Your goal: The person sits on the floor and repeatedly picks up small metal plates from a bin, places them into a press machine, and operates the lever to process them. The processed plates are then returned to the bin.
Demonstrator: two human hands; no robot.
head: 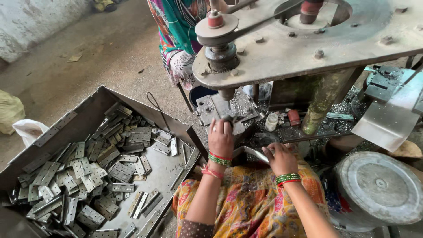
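My left hand (220, 137) reaches forward to the small metal fixture (216, 109) under the drill spindle (227, 93), its fingers closed around a grey part there. My right hand (280, 158) rests lower and to the right, gripping a flat metal hinge (255, 154) held just above my lap. Both wrists carry green and red bangles. The spindle hangs from a heavy steel machine plate (317, 48) with a belt pulley (216, 26) on top.
A large sheet-metal tray (88, 115) at the left holds several loose metal hinges (88, 172). A round metal lid (379, 185) sits at the right. Another person in patterned cloth (178, 31) stands behind the machine. A small white bottle (272, 121) stands on the swarf-covered bed.
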